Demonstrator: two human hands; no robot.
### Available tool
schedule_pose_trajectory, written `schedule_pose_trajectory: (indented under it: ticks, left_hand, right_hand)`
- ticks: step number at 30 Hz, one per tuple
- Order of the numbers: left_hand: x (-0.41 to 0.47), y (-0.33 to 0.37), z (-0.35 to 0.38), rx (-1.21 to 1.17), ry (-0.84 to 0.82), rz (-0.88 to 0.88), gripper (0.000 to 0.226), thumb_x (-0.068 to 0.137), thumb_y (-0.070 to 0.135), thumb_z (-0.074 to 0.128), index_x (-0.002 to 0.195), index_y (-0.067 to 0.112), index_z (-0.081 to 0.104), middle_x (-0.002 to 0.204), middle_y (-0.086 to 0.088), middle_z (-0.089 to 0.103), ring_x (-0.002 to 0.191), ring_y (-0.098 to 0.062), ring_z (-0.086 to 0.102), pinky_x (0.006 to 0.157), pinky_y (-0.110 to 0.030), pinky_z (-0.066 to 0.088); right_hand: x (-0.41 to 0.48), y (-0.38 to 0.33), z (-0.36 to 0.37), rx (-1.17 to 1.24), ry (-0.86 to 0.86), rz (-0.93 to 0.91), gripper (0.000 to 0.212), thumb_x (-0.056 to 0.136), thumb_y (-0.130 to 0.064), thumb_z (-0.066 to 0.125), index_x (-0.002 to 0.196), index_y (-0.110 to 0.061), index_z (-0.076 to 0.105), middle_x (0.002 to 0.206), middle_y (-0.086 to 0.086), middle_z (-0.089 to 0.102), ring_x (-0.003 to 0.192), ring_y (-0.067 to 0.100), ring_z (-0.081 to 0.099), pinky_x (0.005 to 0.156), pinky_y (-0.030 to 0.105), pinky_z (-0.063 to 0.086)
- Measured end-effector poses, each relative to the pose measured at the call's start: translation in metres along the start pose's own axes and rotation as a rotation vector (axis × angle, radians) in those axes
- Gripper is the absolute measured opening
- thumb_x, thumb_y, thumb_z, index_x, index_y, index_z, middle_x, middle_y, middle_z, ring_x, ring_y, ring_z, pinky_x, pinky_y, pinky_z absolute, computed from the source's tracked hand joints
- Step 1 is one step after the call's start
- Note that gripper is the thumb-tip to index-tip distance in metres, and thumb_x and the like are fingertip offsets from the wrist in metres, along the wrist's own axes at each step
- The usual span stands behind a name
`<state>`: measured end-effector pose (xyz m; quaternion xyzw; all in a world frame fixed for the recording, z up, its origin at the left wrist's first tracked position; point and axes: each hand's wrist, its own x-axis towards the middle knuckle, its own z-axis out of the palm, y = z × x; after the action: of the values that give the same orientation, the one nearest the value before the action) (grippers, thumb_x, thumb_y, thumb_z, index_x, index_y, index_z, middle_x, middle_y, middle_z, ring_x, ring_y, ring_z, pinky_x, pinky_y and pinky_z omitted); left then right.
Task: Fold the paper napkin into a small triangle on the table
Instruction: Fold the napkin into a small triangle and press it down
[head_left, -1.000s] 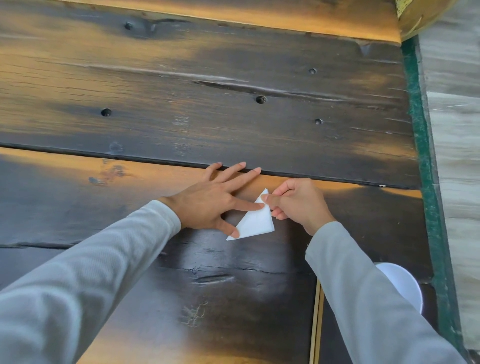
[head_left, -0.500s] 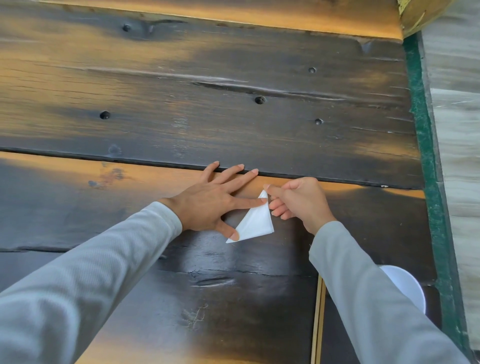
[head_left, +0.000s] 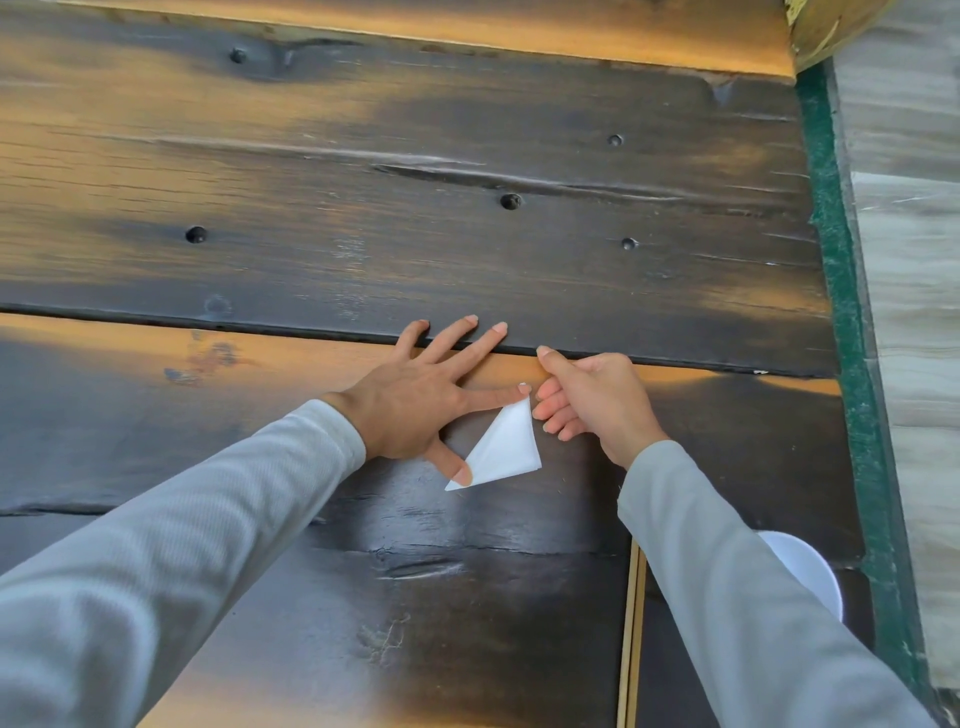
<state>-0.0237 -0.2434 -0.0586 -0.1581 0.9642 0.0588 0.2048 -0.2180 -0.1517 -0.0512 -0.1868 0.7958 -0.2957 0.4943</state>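
Note:
The white paper napkin (head_left: 506, 449) lies flat on the dark wooden table (head_left: 363, 218) as a small triangle. My left hand (head_left: 415, 400) is spread flat beside it, index fingertip pressing the triangle's top corner and thumb tip on its lower left corner. My right hand (head_left: 592, 400) hovers just right of the napkin, fingers loosely curled and apart, index finger pointing up and left, holding nothing. Its fingertips are close to the napkin's right edge; I cannot tell whether they touch it.
A white round object (head_left: 805, 571) shows partly behind my right sleeve at the table's lower right. A green edge strip (head_left: 841, 312) runs along the table's right side, with pale flooring beyond. A thin light wooden strip (head_left: 631, 634) lies near the front.
My right hand has let go of the napkin's top corner and drawn off to the right, opening its fingers. My left hand stays on the triangle, and the napkin has not moved.

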Motion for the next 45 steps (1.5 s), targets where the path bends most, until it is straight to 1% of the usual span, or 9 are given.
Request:
schedule_pose_trajectory:
  ticks: [12, 16, 19, 22, 25, 29, 35, 39, 45]
  left_hand:
    - [0.001, 0.006, -0.003, 0.041, -0.065, -0.021, 0.112, 0.069, 0.090, 0.050, 0.152, 0.052, -0.015, 0.164, -0.013, -0.029, 0.153, -0.042, -0.013, 0.119, -0.068, 0.012]
    - [0.001, 0.005, -0.003, 0.039, -0.085, -0.018, 0.112, 0.069, 0.091, 0.048, 0.150, 0.053, -0.020, 0.164, -0.012, -0.031, 0.153, -0.042, -0.016, 0.120, -0.068, 0.011]
    - [0.000, 0.004, -0.003, 0.036, -0.090, -0.016, 0.111, 0.068, 0.094, 0.044, 0.150, 0.053, -0.019, 0.164, -0.012, -0.031, 0.153, -0.041, -0.015, 0.120, -0.068, 0.010]
    - [0.000, 0.003, -0.004, 0.047, -0.100, -0.010, 0.115, 0.066, 0.094, 0.048, 0.150, 0.053, -0.020, 0.163, -0.013, -0.032, 0.153, -0.041, -0.015, 0.120, -0.067, 0.009]
    - [0.001, 0.001, -0.005, 0.062, -0.120, -0.002, 0.124, 0.063, 0.091, 0.059, 0.148, 0.054, -0.023, 0.162, -0.012, -0.034, 0.153, -0.041, -0.017, 0.120, -0.067, 0.010]
    - [0.001, 0.000, -0.005, 0.057, -0.117, 0.005, 0.126, 0.062, 0.090, 0.061, 0.145, 0.055, -0.027, 0.162, -0.012, -0.035, 0.153, -0.041, -0.017, 0.120, -0.068, 0.009]
    - [0.001, 0.000, -0.004, 0.073, -0.124, 0.005, 0.125, 0.059, 0.096, 0.051, 0.144, 0.053, -0.032, 0.160, -0.013, -0.036, 0.152, -0.042, -0.019, 0.119, -0.069, 0.009]
    - [0.001, 0.000, -0.004, 0.058, -0.131, 0.005, 0.125, 0.060, 0.095, 0.052, 0.144, 0.053, -0.031, 0.159, -0.012, -0.038, 0.151, -0.042, -0.021, 0.120, -0.069, 0.006]
    - [0.002, 0.002, -0.004, 0.071, -0.139, 0.003, 0.126, 0.060, 0.095, 0.053, 0.145, 0.052, -0.030, 0.160, -0.014, -0.038, 0.151, -0.043, -0.021, 0.120, -0.069, 0.006]
  right_hand:
    - [-0.008, 0.005, 0.006, -0.001, 0.090, -0.060, 0.046, 0.096, -0.042, 0.063, 0.067, -0.007, 0.071, 0.053, 0.004, 0.071, 0.040, 0.014, 0.058, 0.038, 0.022, 0.045]
    - [-0.057, 0.034, 0.028, -0.264, 0.379, -0.438, 0.038, 0.096, -0.038, 0.061, 0.067, -0.014, 0.061, 0.059, -0.003, 0.063, 0.063, 0.015, 0.054, 0.059, 0.030, 0.036]
    - [-0.097, 0.067, 0.051, -0.431, 0.212, -0.715, 0.012, 0.093, -0.029, 0.066, 0.100, -0.020, 0.069, 0.098, -0.005, 0.072, 0.096, 0.015, 0.061, 0.083, 0.031, 0.048]
    - [-0.115, 0.099, 0.066, -0.617, 0.076, -0.831, 0.045, 0.096, -0.036, 0.060, 0.136, -0.014, 0.059, 0.144, 0.002, 0.058, 0.139, 0.020, 0.045, 0.119, 0.047, 0.030]
    - [-0.121, 0.110, 0.073, -0.769, 0.062, -0.879, 0.065, 0.099, -0.046, 0.051, 0.152, -0.010, 0.042, 0.163, 0.006, 0.036, 0.154, 0.020, 0.022, 0.124, 0.056, 0.012]
    - [-0.114, 0.107, 0.079, -0.959, 0.027, -0.878, 0.081, 0.099, -0.059, 0.040, 0.158, -0.006, 0.023, 0.169, 0.011, 0.015, 0.157, 0.025, 0.005, 0.124, 0.058, 0.005]
    - [-0.098, 0.115, 0.047, -1.114, 0.078, -0.632, 0.095, 0.094, -0.078, 0.025, 0.161, -0.012, 0.014, 0.170, 0.006, 0.007, 0.157, 0.024, 0.003, 0.123, 0.061, 0.004]
    - [-0.097, 0.119, 0.038, -1.112, 0.082, -0.578, 0.096, 0.093, -0.081, 0.023, 0.161, -0.014, 0.016, 0.170, 0.005, 0.013, 0.156, 0.023, 0.006, 0.122, 0.062, 0.011]
    - [-0.102, 0.114, 0.047, -1.011, 0.132, -0.584, 0.093, 0.095, -0.077, 0.024, 0.161, -0.012, 0.013, 0.170, 0.006, 0.006, 0.156, 0.024, 0.001, 0.122, 0.061, 0.006]
